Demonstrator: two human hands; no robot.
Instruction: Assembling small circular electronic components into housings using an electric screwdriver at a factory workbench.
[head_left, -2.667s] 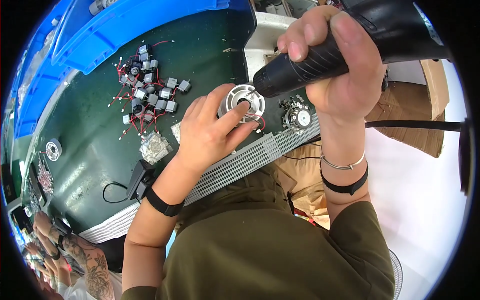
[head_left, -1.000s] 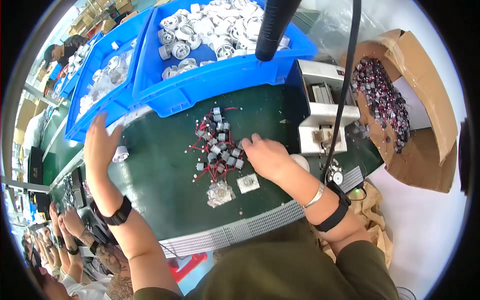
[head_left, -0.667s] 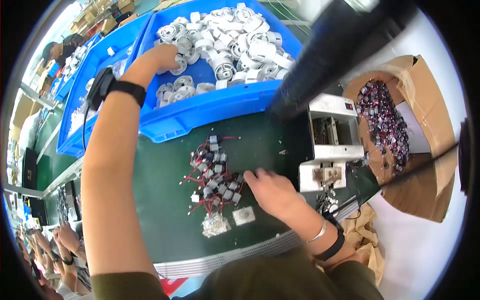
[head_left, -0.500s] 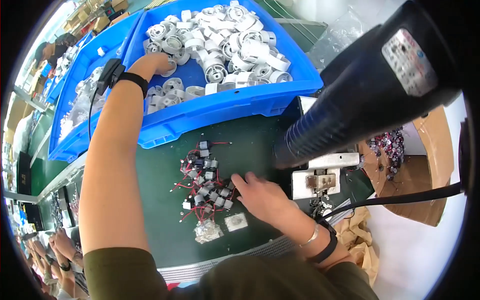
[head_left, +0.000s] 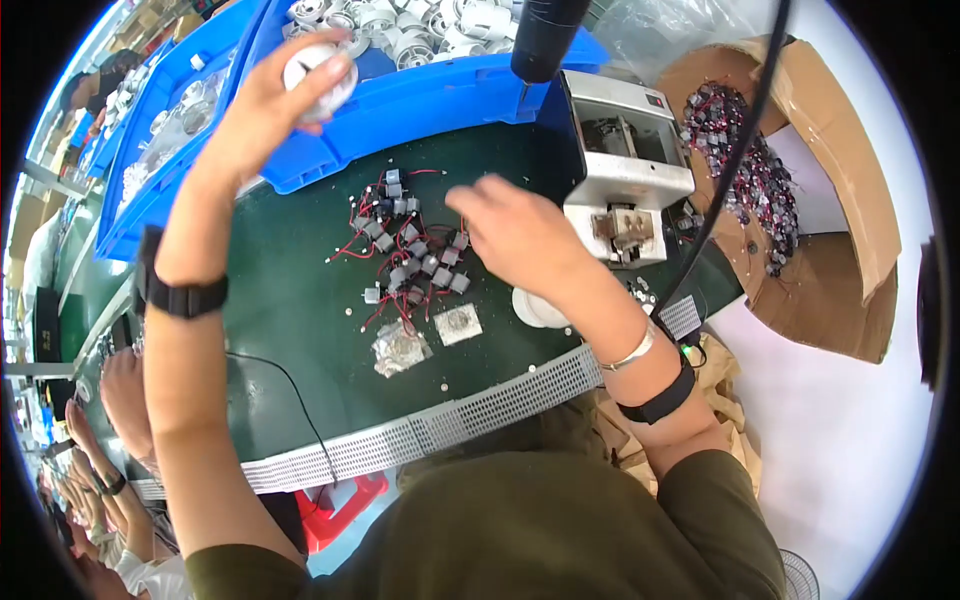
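My left hand (head_left: 262, 112) is raised over the near edge of the blue bin (head_left: 430, 98), its fingers closed round a white round plastic part (head_left: 318, 78). More white plastic rings (head_left: 415, 45) are heaped in that bin. Just right of a pile of small grey motors (head_left: 410, 250) with red wires is my right hand (head_left: 520, 235). Its fingers are bent inward and their tips are partly hidden, so anything between them cannot be made out. Beneath the right wrist a white round part (head_left: 540, 308) lies on the green table (head_left: 290, 370).
A metal bench machine (head_left: 630, 140) stands right of the motors. Behind it, a cardboard box (head_left: 840, 180) holds many small wired parts. A black cylindrical tool (head_left: 545, 40) hangs overhead, and a black cable crosses at right. Another person's hand (head_left: 125, 390) shows at far left.
My left hand has come up out of the blue bin with a white round part. My right hand has lifted slightly beside the motors. The view has shifted, showing more of the bench machine and box.
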